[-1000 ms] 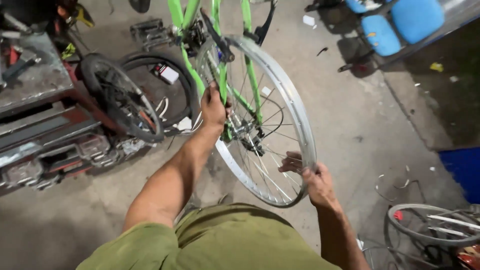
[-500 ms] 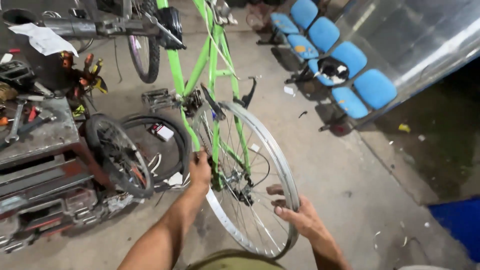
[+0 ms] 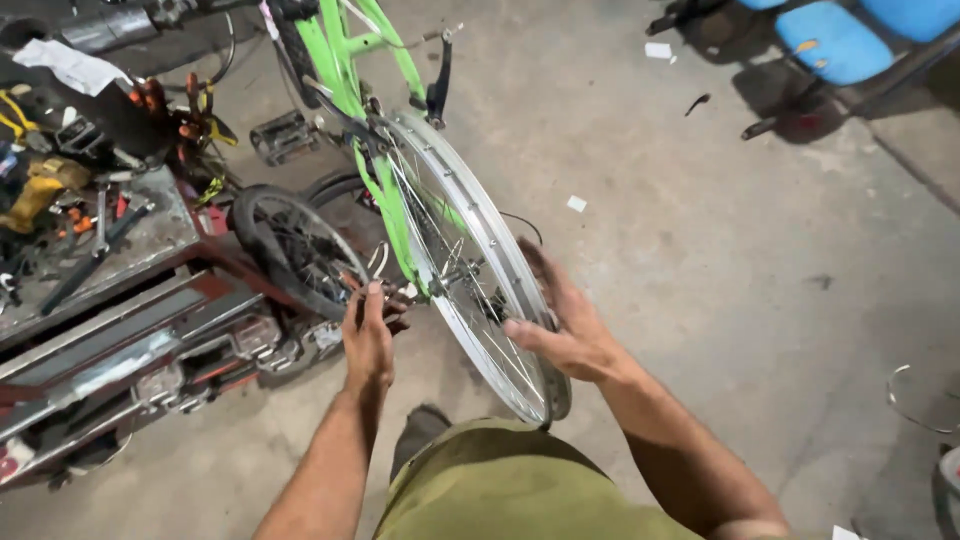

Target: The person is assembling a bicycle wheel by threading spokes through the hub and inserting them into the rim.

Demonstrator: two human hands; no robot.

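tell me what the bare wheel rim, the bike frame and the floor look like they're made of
Wheel rim: bright silvery metal, probably aluminium or steel, with a polished sheen and thin wire spokes; the right hand rests on it. Bike frame: tubular metal under glossy lime-green paint. Floor: grey concrete, matte, stained and scuffed.

1. One view only: a head-worn camera, so no second view shares the scene.
2. It looks steeply down and forward from above the person's lap onto the concrete floor (image 3: pixel 700 250).
3. Range is close: both forearms enter from 6 o'clock.
4. The bare wheel rim (image 3: pixel 500 260) fills the centre; the worktop (image 3: pixel 150 235) lies at 9 o'clock, the blue chairs (image 3: pixel 835 40) at 1 o'clock.
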